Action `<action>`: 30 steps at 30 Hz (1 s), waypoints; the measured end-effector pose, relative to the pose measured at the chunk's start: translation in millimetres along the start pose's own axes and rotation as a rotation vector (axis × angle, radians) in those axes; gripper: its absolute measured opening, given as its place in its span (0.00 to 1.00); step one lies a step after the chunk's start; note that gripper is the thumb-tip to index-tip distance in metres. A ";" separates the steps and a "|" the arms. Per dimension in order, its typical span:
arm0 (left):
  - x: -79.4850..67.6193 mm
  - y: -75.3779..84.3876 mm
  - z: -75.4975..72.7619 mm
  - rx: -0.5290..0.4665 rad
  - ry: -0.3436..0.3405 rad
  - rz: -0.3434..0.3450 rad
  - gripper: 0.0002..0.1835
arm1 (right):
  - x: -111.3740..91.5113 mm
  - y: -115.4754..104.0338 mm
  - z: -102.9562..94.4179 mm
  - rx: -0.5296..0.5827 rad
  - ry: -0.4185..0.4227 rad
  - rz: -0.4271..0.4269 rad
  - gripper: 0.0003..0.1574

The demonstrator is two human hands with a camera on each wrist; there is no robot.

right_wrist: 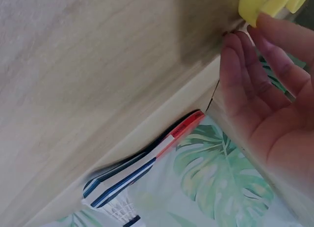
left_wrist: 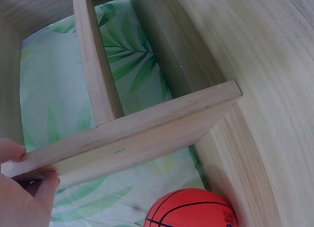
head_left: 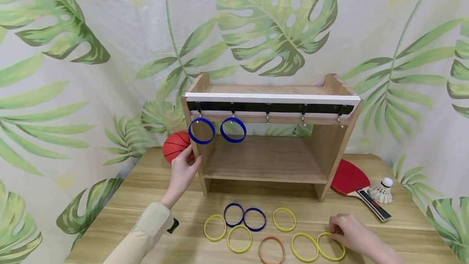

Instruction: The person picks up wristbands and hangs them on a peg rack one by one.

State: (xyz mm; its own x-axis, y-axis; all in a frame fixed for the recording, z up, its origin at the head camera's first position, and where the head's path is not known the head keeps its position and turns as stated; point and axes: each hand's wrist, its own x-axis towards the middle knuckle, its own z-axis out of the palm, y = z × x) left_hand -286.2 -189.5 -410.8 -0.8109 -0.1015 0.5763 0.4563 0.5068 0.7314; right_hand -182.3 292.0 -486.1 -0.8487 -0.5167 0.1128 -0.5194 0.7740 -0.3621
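Observation:
A small wooden rack (head_left: 264, 158) stands on the table, with a row of metal hooks (head_left: 267, 118) along its dark front strip. Two blue wristbands (head_left: 201, 142) hang from the two leftmost hooks. My left hand (head_left: 183, 169) grips the front edge of the rack's left side panel (left_wrist: 137, 121), thumb on one face and fingers on the other. At the table's right front, my right hand (head_left: 353, 234) pinches a yellow wristband (right_wrist: 251, 8) between thumb and index finger. This band lies at the right end of the loose ones.
Several loose bands lie before the rack: blue wristbands (head_left: 233, 204), yellow ones (head_left: 215, 240) and an orange wristband (head_left: 271, 237). A red mini basketball (head_left: 176, 146) sits left of the rack. Right of it are a red table tennis paddle (head_left: 349, 176) and a shuttlecock (head_left: 381, 192).

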 end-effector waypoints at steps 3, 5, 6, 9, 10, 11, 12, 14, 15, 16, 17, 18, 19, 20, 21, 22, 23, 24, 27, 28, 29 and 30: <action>-0.4 -0.5 0.1 0.005 -0.002 0.001 0.21 | 0.6 -1.8 -0.7 -0.016 -0.013 0.021 0.15; -0.8 -1.0 0.2 0.011 -0.004 0.003 0.21 | 1.0 -3.5 -1.8 -0.016 -0.012 0.029 0.15; -0.9 -1.2 0.2 0.011 -0.004 0.002 0.21 | 1.2 -4.4 -2.6 -0.010 -0.012 0.033 0.15; -0.9 -2.2 0.2 0.008 -0.003 0.001 0.22 | 2.8 -7.9 -6.5 0.014 0.028 0.012 0.16; -0.9 -2.2 0.2 0.005 -0.003 0.003 0.22 | 3.7 -9.3 -8.5 0.019 0.053 -0.007 0.16; -0.7 -2.3 0.2 0.000 -0.002 0.004 0.22 | 5.1 -11.2 -10.4 0.019 0.089 -0.039 0.17; -0.6 -2.2 0.1 -0.003 -0.002 0.005 0.22 | 7.2 -13.3 -12.4 0.014 0.135 -0.079 0.18; -0.2 -1.7 -0.1 -0.008 0.000 0.007 0.22 | 12.7 -18.8 -18.6 -0.012 0.233 -0.167 0.21; -0.1 -1.7 -0.3 -0.010 0.000 0.006 0.22 | 15.7 -22.8 -23.5 -0.026 0.268 -0.197 0.21; 0.3 -1.4 0.0 -0.010 -0.001 0.006 0.22 | 18.6 -27.2 -29.2 -0.032 0.300 -0.225 0.21; 0.6 -1.4 0.1 -0.008 -0.002 0.003 0.22 | 21.8 -32.6 -35.5 -0.036 0.329 -0.247 0.20; 0.9 -1.3 0.5 -0.007 -0.004 0.006 0.22 | 25.2 -38.7 -43.2 -0.028 0.345 -0.262 0.20; 1.2 -1.4 0.9 -0.005 -0.005 0.006 0.22 | 28.5 -45.5 -52.2 -0.014 0.346 -0.265 0.19; 1.5 -1.7 1.2 -0.003 -0.006 0.008 0.22 | 31.8 -53.4 -61.5 0.000 0.349 -0.263 0.18; 1.8 -1.7 1.5 0.000 -0.007 0.011 0.22 | 36.0 -60.9 -70.4 0.006 0.365 -0.274 0.18; 2.0 -1.6 1.6 0.001 -0.008 0.013 0.22 | 40.2 -68.7 -79.3 0.018 0.380 -0.288 0.18; 2.2 -1.6 1.6 0.000 -0.009 0.015 0.23 | 44.6 -76.8 -88.5 0.021 0.393 -0.294 0.18; 2.3 -1.5 1.8 0.000 -0.010 0.018 0.22 | 49.1 -84.9 -97.5 0.019 0.408 -0.302 0.18; 2.0 -1.0 1.0 0.001 -0.008 0.012 0.22 | 64.7 -107.4 -122.3 -0.016 0.460 -0.346 0.17; 1.8 -1.0 0.7 0.000 -0.005 0.009 0.22 | 69.9 -114.6 -130.0 -0.020 0.467 -0.355 0.17; 1.5 -1.0 0.6 0.002 -0.003 0.009 0.22 | 75.4 -121.3 -137.0 -0.028 0.482 -0.367 0.16; 1.4 -1.1 0.4 0.003 0.001 0.008 0.22 | 81.1 -127.6 -143.6 -0.041 0.501 -0.381 0.15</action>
State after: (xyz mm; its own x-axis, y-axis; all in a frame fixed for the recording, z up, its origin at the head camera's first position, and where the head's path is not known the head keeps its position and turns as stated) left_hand -288.0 -189.8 -410.9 -0.8071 -0.0981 0.5822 0.4614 0.5104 0.7257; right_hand -199.2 203.9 -297.8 -0.5422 -0.5325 0.6499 -0.7891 0.5884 -0.1763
